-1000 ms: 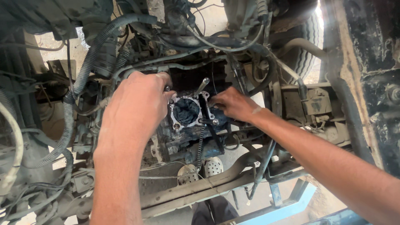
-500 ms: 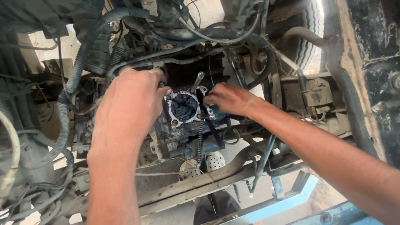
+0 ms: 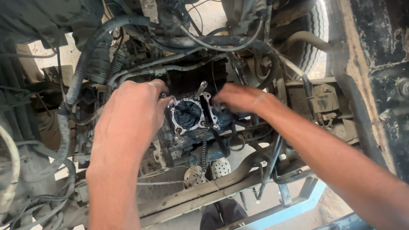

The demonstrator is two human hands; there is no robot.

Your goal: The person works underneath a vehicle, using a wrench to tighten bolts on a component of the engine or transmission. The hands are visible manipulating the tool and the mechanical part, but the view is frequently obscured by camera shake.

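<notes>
Shift: both hands sit closer around the flange than before.
Left hand (image 3: 134, 113): fingers curled against round flange (image 3: 187, 114), steadying it; clamped or not, cannot tell.
Right hand (image 3: 240, 99): blurred, fingertips closed at its stud (image 3: 200, 89).

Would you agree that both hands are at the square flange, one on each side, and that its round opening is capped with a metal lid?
Not quite: the head view shows no lid. The round opening in the flange is uncovered and looks dark inside. The rest holds: the left hand is at its left side and the right hand at its right.
</notes>
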